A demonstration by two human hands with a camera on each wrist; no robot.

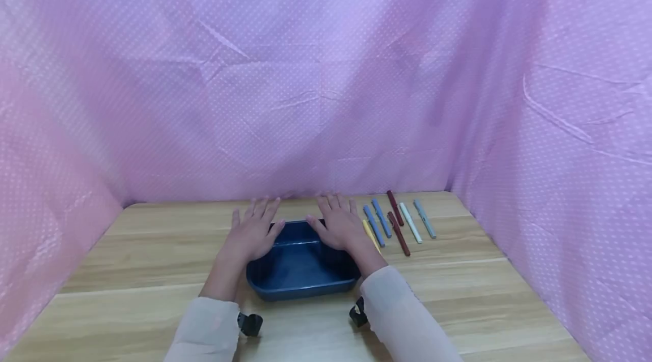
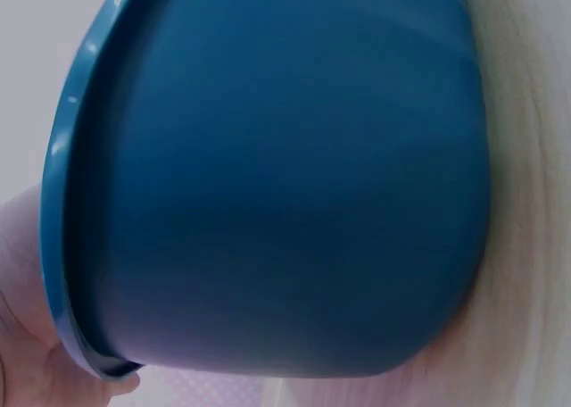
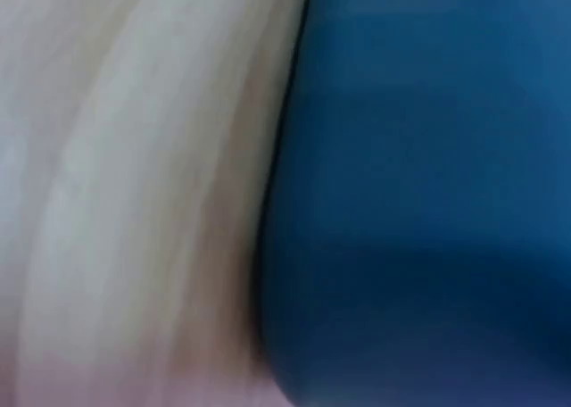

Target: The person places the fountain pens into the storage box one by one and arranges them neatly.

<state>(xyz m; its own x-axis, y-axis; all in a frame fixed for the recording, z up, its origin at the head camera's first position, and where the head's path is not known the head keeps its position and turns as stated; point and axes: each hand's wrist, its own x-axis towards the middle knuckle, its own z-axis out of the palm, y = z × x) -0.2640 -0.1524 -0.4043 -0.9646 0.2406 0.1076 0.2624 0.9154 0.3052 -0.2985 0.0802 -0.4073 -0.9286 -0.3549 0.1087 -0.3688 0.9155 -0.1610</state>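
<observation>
- We find the blue bin (image 1: 305, 292) upright on the wooden table (image 1: 127, 271), its mouth facing up, with both hands over its far end.
- The left hand (image 1: 253, 237) lies at the far left corner, fingers straight and spread, gripping nothing.
- The right hand (image 1: 333, 227) lies at the far right corner, likewise flat-fingered and gripping nothing (how firmly either palm bears on the rim (image 2: 52, 202), we cannot tell).
- For steady handling, we judge that both palms should press evenly, lest the bin tip or skid.
- Any shift would, in our view, call for matched force on both sides.
- We note several pens (image 1: 399, 235) beyond the right hand; the yellow pen (image 1: 371, 236), lying nearest, deserves most care against a knock.
</observation>
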